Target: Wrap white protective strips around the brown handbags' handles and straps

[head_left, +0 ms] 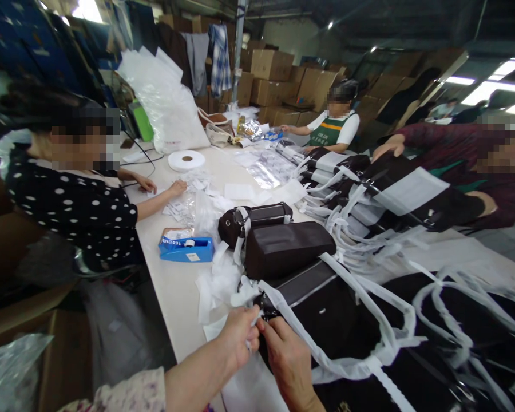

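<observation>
A dark brown handbag (pixel 321 303) lies in front of me, its strap (pixel 381 320) wrapped in white tissue-like material. At the bag's left corner, by the metal fittings, my left hand (pixel 239 337) is closed with a bit of white wrapping (pixel 249 345) showing between its fingers. Fingertips almost meeting it, my right hand (pixel 286 357) is closed in a pinch beside the same corner. What the right fingers hold is hidden. Just beyond are another brown bag (pixel 289 246) and a smaller one (pixel 261 216).
A blue tape dispenser (pixel 186 250) stands near the left table edge (pixel 158 292). More wrapped bags (pixel 347 183) are piled to the right, where a co-worker (pixel 459 149) handles one. Another person (pixel 68 177) sits at left, another (pixel 335 126) across. A white roll (pixel 186 161) lies farther back.
</observation>
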